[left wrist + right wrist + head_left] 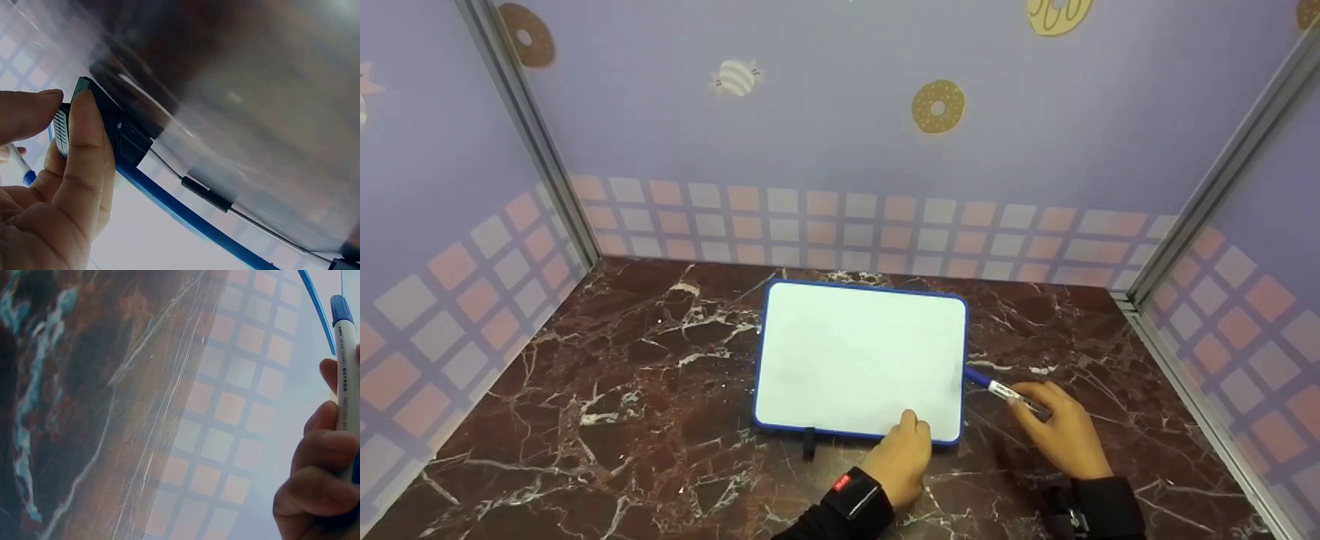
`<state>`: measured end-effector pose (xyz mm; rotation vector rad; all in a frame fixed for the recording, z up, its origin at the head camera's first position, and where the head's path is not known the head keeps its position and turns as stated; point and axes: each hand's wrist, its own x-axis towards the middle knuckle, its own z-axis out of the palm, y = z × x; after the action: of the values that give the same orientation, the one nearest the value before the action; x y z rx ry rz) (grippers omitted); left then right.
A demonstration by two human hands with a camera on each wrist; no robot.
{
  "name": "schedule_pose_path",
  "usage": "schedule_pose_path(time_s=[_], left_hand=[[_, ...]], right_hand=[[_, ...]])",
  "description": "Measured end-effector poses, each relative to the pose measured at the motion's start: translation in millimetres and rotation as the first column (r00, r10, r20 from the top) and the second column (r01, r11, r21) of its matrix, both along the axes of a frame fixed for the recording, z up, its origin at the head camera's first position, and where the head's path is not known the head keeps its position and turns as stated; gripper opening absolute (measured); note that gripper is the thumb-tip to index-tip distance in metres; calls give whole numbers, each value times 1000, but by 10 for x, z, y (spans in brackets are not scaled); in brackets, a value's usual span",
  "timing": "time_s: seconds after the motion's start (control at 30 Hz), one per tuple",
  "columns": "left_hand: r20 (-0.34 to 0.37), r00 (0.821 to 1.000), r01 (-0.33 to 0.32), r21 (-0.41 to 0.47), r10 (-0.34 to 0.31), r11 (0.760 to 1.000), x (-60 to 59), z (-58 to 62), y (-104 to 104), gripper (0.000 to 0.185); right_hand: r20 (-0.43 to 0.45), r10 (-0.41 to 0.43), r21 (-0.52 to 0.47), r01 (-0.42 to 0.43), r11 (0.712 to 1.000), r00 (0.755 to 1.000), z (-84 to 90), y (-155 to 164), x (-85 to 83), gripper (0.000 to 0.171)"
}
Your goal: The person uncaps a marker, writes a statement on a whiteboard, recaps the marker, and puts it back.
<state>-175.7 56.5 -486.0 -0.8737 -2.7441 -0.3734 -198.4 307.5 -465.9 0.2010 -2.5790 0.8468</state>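
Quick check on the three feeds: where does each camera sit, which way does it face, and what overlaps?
Head: above, looking forward and down at the whiteboard on the marble table; both hands show.
Left wrist: low at the board's near edge; left hand pinches a dark eraser.
Right wrist: low by the table; right hand grips the marker.
Shared: marker and blue board rim appear in all three.

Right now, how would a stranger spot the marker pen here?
On the dark red marble tabletop lies a blue-framed white board. Just off its right edge, the right hand holds a slim white marker with a blue cap, the only pen-shaped thing there.
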Motion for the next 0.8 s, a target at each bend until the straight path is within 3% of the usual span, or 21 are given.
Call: schedule_pose_path(time_s=[0.37,0.53,0.8], left_hand=[[-59,998,9,-35,-11,999,72,15,158,47],[-78,997,25,-41,-28,999,84,12,168,46],[-51,995,87,57,-84,995,48,76,76,32]], right_hand=[[-32,39,-14,-40,999,999,18,-32,12,14],[-5,57,-5,-57,998,998,29,-68,37,13],[13,109,-7,-109,994,994,17,-146,39,12]])
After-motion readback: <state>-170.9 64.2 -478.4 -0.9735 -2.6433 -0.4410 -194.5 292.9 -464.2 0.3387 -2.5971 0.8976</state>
